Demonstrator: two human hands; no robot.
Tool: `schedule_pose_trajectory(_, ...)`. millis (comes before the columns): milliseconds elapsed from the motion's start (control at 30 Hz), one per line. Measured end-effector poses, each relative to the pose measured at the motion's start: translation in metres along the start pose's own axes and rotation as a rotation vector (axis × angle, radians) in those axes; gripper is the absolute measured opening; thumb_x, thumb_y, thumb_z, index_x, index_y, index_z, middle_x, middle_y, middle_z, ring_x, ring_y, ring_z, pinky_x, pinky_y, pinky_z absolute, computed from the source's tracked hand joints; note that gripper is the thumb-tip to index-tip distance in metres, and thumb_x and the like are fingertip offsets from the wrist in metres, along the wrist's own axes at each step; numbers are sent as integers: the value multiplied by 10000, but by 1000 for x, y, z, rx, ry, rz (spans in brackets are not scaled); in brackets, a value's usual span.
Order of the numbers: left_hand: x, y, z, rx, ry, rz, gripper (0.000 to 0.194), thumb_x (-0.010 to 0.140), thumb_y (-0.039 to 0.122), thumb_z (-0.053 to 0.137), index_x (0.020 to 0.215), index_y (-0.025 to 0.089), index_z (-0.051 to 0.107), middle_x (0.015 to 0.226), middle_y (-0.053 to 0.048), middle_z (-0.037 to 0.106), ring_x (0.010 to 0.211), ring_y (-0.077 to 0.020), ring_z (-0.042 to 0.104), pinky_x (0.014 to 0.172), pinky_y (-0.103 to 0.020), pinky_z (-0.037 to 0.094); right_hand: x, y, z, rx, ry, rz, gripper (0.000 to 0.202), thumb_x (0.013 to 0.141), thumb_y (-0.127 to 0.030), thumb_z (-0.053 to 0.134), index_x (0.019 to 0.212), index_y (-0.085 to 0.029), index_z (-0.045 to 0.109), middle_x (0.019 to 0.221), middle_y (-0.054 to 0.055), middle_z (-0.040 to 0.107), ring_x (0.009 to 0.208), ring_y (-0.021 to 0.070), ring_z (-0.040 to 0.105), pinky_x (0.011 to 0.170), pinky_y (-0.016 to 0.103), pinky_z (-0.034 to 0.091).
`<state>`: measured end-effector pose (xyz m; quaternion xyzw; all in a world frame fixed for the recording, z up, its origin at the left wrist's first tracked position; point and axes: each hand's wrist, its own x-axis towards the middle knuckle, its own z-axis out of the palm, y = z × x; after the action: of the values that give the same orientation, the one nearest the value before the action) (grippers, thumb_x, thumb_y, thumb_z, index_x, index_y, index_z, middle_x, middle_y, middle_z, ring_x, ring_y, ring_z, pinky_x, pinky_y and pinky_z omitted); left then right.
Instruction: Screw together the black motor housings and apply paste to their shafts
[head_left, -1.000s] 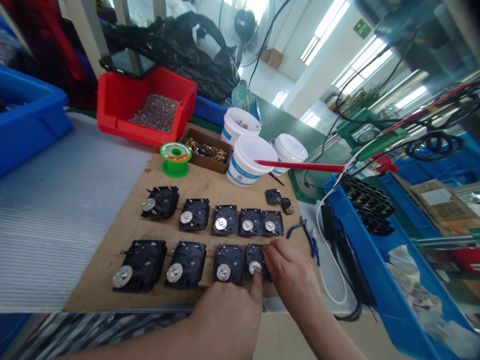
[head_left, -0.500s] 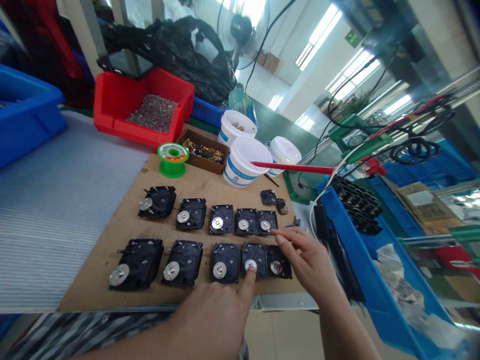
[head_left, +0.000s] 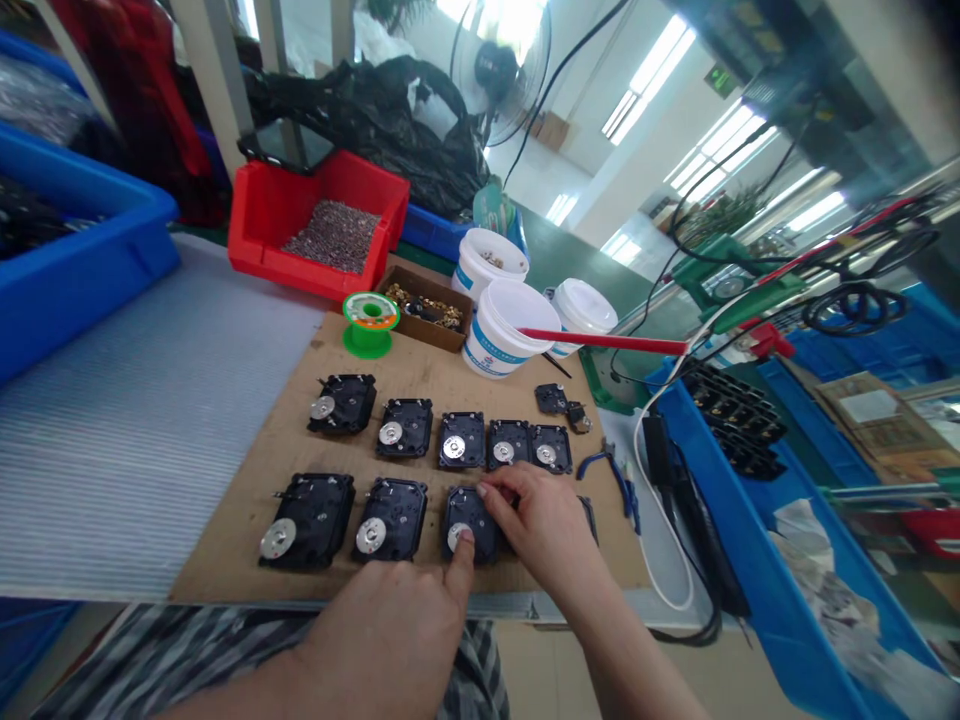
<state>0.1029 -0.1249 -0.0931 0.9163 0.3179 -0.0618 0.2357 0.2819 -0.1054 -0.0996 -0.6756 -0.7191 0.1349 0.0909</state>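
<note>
While the left hand (head_left: pixel 390 625) sets its extended index fingertip on a silvery disc (head_left: pixel 458 536), the right hand (head_left: pixel 551 520) works at the upper right corner of the same black housing (head_left: pixel 470 505). That housing: third from the left in the near row, lying flat on brown cardboard (head_left: pixel 247 500). Left hand's other fingers curled under; whether they hold anything, cannot tell. Right thumb and index nearly closed together at the corner; any small part between them is hidden.

Good handling, in judgement: straight-down, light pressure on the disc, so the piece neither tips nor skids; right fingertips kept low at the edge, clear of the raised pins.

Materials: housings squarish, dark, seemingly moulded plastic, studded with small bright posts; discs smooth, round, metallic. Cardboard matte, faintly stained; ribbed pale mat (head_left: pixel 150 420) beside it. Beyond, glossy green spool (head_left: pixel 367 342), red bin (head_left: pixel 300 270) of grainy grey bits. Blue-handled pliers (head_left: pixel 624 485) right of the rows.
</note>
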Motion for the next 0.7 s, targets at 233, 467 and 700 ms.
schedule_pose_trajectory(233,0,1,5,-29,-4,-18,748,658,-58,439,1403,19,436,775,-177,761,620,-339,733,507,-408,569,3,3,-4,3,-58,-64,144,876,-145,603,817,-217,713,792,12,705,740,166,664,668,247,464)
schedule_pose_trajectory(467,0,-3,5,-50,-28,-56,773,654,-62,433,1423,15,400,793,-183,761,650,-325,735,558,-408,572,6,5,-4,-6,-37,-74,159,891,-151,603,809,-216,723,795,16,708,768,175,671,685,252,473)
schedule_pose_trajectory(700,2,-8,11,-1090,115,-240,377,972,307,308,1153,185,615,683,-11,654,527,-131,588,511,-231,463,-39,-9,-28,130,319,-222,215,964,-225,491,1082,-202,670,906,73,706,831,204,661,717,299,526)
